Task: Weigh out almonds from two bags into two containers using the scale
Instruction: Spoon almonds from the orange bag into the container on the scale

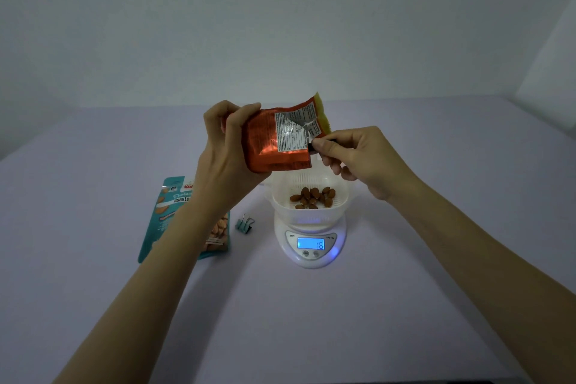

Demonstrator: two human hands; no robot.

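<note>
My left hand [224,153] grips the left side of an orange foil almond bag [277,140], held in the air above the scale. My right hand [346,153] pinches a small dark thing at the bag's lower right corner; I cannot tell what it is. Below them a white perforated container [311,212] with several almonds [313,195] sits on the white digital scale [311,243]. Its lit blue display reads 16. A teal almond bag [174,218] lies flat on the table to the left, partly hidden by my left forearm.
A teal binder clip [244,224] lies between the teal bag and the scale. The pale table [405,305] stretches wide around them, with a bare wall behind.
</note>
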